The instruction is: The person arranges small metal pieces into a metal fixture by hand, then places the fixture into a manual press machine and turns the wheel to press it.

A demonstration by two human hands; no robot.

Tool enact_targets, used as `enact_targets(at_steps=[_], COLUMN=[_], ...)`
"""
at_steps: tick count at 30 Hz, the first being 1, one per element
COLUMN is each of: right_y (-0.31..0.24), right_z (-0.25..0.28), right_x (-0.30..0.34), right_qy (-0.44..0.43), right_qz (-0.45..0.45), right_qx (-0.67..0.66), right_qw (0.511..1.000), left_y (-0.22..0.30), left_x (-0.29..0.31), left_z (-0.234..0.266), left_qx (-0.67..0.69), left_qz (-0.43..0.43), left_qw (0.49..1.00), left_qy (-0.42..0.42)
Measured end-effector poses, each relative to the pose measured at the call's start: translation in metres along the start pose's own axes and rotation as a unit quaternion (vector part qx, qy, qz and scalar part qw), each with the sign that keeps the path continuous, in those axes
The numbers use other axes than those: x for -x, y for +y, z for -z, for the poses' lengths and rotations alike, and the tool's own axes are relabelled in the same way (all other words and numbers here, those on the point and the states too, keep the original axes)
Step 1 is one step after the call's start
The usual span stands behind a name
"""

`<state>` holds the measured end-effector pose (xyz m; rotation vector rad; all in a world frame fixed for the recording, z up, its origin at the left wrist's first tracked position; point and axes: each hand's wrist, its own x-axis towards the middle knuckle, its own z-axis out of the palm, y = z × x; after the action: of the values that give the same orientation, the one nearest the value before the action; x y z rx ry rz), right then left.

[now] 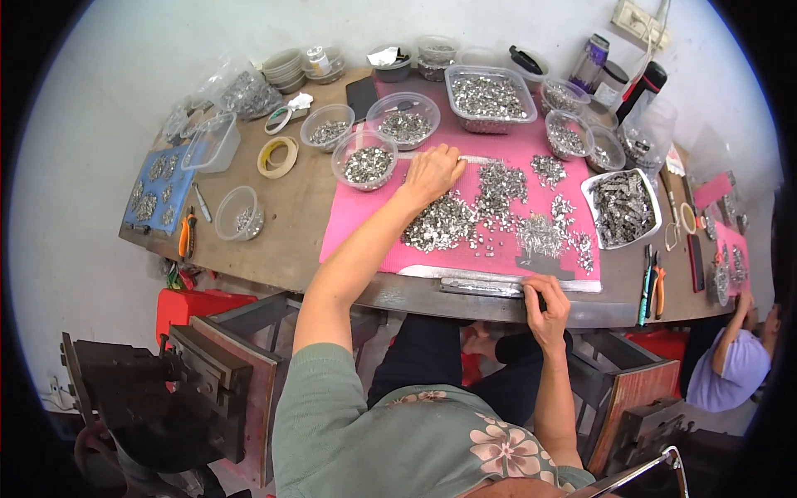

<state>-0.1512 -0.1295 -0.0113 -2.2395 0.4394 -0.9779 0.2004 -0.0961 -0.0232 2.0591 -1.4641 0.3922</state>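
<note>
A pink ribbed mat (357,220) lies before me with heaps of small silvery metal pieces (440,222) on it. My left hand (436,173) reaches over the far side of the largest heap; its fingers are bent down and whatever they hold is hidden. At the table's front edge, my right hand (546,311) pinches the right end of a slim dark-and-silver metal strip (481,287). Just above that hand, a flat grey plate (544,266) rests on the mat below a row of thin metal pieces (540,236).
Tubs of metal pieces stand around the mat, among them a round tub (365,166), a large rectangular tub (490,95) and a white tray (589,192). Orange-handled pliers (659,286) lie right; another pair (184,236) lies left by tape rolls (277,158). Another person (735,365) sits far right.
</note>
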Motion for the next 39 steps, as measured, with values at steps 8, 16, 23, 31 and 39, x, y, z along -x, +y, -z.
enact_targets(at_steps=[8,16,23,31,39], right_y=[0.001,-0.002,-0.001,0.002,-0.006], right_z=[0.001,0.001,0.000,-0.001,0.006], right_x=[0.001,0.003,0.004,-0.004,-0.018], right_qy=[-0.001,0.002,0.000,0.009,-0.060], right_qz=[-0.010,-0.005,-0.008,0.017,-0.034], right_qx=[-0.003,-0.002,-0.001,0.009,-0.017], right_qw=[1.000,1.000,1.000,1.000,0.997], left_y=[-0.006,-0.006,-0.014,0.083,0.106], left_x=[-0.003,0.011,0.014,0.057,0.103], left_z=[0.031,0.047,0.040,0.062,0.056], left_qx=[0.075,-0.001,0.116,0.277,0.289], left_qz=[0.055,-0.019,0.046,0.003,-0.029], left_qw=[0.992,0.999,0.992,0.954,0.951], left_qy=[-0.086,-0.050,-0.025,-0.111,-0.107])
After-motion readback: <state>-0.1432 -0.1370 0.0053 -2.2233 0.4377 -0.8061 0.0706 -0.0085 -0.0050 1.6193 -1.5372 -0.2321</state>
